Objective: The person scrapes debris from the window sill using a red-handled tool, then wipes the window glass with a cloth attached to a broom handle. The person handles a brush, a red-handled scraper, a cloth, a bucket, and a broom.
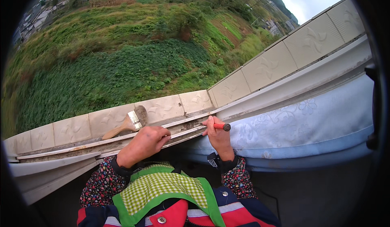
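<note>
My right hand (pixel 219 137) is closed around a red-handled screwdriver (pixel 221 126). The tool lies nearly level, its thin shaft pointing left into the window track (pixel 185 127), where dark dirt has gathered. To the left, my left hand (pixel 145 143) rests at the near rail of the same track. Its fingers are curled together, and whatever may be between them is hidden. Just beyond that hand, a paintbrush (pixel 129 123) with a wooden handle and dusty bristles lies on the outer ledge.
Beige tiles (pixel 158 106) edge the ledge outside and meet at a corner. A pale blue curtain or cloth (pixel 292 125) hangs along the right. White window frame (pixel 61 168) stands at lower left. Beyond the sill, the ground drops to green vegetation (pixel 118 72).
</note>
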Tool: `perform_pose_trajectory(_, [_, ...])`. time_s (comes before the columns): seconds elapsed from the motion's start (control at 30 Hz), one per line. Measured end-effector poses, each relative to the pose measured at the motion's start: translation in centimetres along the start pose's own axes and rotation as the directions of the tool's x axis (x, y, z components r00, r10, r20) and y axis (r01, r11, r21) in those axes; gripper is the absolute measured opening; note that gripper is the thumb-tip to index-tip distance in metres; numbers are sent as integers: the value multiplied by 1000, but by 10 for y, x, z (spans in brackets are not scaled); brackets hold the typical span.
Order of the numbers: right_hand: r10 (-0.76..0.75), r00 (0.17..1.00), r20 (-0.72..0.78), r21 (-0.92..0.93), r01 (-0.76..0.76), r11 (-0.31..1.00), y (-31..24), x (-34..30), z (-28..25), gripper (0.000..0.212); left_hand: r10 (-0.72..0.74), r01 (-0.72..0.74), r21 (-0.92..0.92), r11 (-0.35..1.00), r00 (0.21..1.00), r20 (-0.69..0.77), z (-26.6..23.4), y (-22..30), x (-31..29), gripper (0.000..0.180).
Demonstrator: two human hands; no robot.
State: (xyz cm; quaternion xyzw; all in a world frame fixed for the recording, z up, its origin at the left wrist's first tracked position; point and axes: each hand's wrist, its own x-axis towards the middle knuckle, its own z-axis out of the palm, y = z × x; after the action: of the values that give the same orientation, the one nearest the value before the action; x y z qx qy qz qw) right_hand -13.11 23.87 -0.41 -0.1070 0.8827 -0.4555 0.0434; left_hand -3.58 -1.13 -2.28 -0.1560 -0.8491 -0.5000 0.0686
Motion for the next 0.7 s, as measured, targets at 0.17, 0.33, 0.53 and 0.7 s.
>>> perform_pose_trajectory(0.17, [-22,995,-100,38,25,999,0,3,-10,33,-3,3,-7,1000,1000,9,0,-1,3,10])
perform_pose_trajectory(0.33, [-156,984,-87,-54,151,987,0,-6,1,29,22,-22,8,1000,1000,7,1,-4,6,10])
perform_pose_trajectory(0.53, [-127,982,-141,50,135,990,6,-19,-3,28,35,-35,30,999,999,3,3,-6,12,10])
perform_pose_trajectory(0.7, [-86,990,-111,85,95,992,13,-19,-10,29,85,-94,141,986,994,65,14,-3,35,10])
